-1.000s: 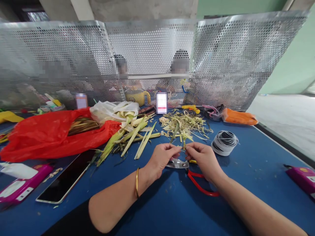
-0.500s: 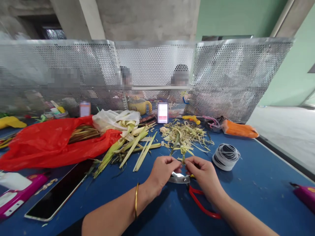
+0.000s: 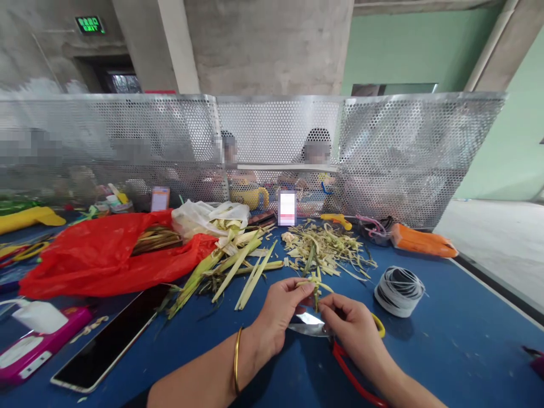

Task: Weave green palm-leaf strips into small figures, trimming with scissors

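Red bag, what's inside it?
A bundle of brownish strips shows at the opening of the red bag. Anything deeper cannot be seen, because the plastic covers it.

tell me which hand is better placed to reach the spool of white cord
Probably the right hand: the spool stands nearer it, off to its right, while the left hand is farther away, holding the plant piece.

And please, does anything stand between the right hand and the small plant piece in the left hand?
Nothing visible does. The right hand is at the lower end of the small plant piece held by the left hand; exact contact is unclear. The scissors lie below, not between.
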A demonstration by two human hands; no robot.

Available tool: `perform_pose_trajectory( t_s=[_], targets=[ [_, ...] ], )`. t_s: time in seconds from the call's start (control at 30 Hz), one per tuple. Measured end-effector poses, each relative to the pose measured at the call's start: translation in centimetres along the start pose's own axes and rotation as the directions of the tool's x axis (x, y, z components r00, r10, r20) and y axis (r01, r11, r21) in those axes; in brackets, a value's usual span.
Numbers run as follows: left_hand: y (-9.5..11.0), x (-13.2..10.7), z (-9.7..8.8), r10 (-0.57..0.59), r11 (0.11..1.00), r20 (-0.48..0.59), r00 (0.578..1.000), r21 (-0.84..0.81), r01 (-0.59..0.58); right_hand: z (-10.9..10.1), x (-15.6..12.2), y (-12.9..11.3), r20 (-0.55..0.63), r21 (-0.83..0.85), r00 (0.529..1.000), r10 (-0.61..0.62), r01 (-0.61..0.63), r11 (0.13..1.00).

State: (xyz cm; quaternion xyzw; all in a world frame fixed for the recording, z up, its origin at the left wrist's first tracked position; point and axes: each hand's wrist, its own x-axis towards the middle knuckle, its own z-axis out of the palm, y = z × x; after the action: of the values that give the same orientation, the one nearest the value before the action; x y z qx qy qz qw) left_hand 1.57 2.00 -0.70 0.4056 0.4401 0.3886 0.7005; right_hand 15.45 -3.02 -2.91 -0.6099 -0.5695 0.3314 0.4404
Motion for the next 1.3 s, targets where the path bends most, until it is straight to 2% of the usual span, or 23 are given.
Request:
perform_pose_trajectory(
  t_s=[0.3,0.37,0.43,0.5,0.53,0.63,0.7,0.77,0.97,1.17,1.3],
  targets=[
    [-0.1,-0.1,0.0,-0.107,0.984,0.052,0.993,-0.134,0.114,0.4,-0.2,0.1,-0.009,-0.058,0.998,-0.055,0.054,0.997],
    [-0.1,0.0,-0.2,-0.124,0.974,0.080,0.989,-0.183,0.137,0.4,-0.2,-0.1,0.008,-0.103,0.997,-0.074,0.074,0.992],
    [0.1,0.3,-0.4,-0.151,0.952,0.096,0.984,-0.254,0.171,-0.2,-0.2,-0.7,0.075,-0.214,0.992,-0.104,0.118,0.970],
    [0.6,0.8,-0.9,-0.203,0.919,0.088,0.975,-0.327,0.220,-1.4,-0.4,-1.3,0.199,-0.403,0.972,-0.124,0.196,0.894],
    [0.9,1.0,-1.1,-0.234,0.901,0.084,0.969,-0.357,0.248,-2.1,-0.6,-1.5,0.258,-0.508,0.959,-0.119,0.239,0.827],
    [1.8,1.6,-1.8,-0.281,0.873,0.098,0.955,-0.387,0.296,-4.3,-1.3,-1.4,0.340,-0.695,0.937,-0.074,0.304,0.651],
    [2.3,1.8,-2.1,-0.296,0.869,0.111,0.949,-0.381,0.315,-5.3,-1.7,-1.0,0.362,-0.716,0.930,-0.057,0.317,0.622],
    [2.6,1.9,-2.3,-0.296,0.863,0.151,0.943,-0.381,0.332,-5.8,-1.9,-0.8,0.372,-0.710,0.927,-0.046,0.316,0.629],
    [2.0,1.9,-2.4,-0.297,0.845,0.287,0.911,-0.365,0.390,-5.4,-1.7,-1.0,0.296,-0.728,0.955,-0.019,0.239,0.643],
    [1.5,1.8,-2.5,-0.264,0.828,0.350,0.899,-0.396,0.397,-5.6,-2.3,0.0,0.397,-0.734,0.916,-0.052,0.350,0.582],
    [1.8,1.8,-2.5,-0.261,0.806,0.353,0.898,-0.432,0.404,-5.9,-2.3,0.4,0.443,-0.708,0.894,-0.066,0.394,0.586]
  ],
)
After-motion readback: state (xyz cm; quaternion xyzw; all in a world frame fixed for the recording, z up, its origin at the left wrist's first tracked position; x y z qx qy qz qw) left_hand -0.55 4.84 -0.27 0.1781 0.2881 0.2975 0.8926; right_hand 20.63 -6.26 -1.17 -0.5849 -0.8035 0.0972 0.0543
